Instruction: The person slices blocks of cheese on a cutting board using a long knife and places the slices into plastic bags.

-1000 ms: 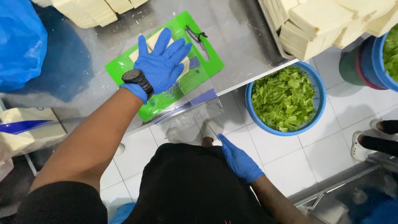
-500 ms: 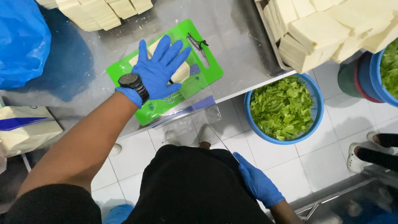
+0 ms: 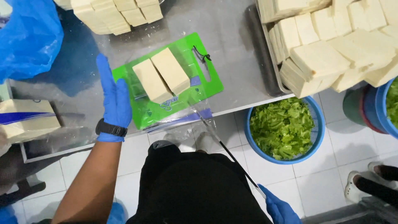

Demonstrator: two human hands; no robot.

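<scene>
My right hand (image 3: 278,207), low at the near edge of view by my hip, is clenched on the handle of a long thin knife (image 3: 226,151); the blade runs up and left, its tip reaching the near right corner of the board (image 3: 209,83). Held this way the edge stays off the blocks, I judge. My left hand (image 3: 114,99) lies flat and released, fingers straight, on the counter (image 3: 232,37) at the board's left edge, touching it, likely to steady it; a black watch (image 3: 111,128) sits on that wrist. Two pale blocks (image 3: 161,79) lie side by side on the green board under a clear film, just right of the left hand and well apart from the right. Further out: more blocks stacked at the far left (image 3: 112,14) and in a tray (image 3: 269,54) on the right, a blue bag (image 3: 29,37) far left, and a blue basket of chopped greens (image 3: 284,128) on the floor, right of my legs.
</scene>
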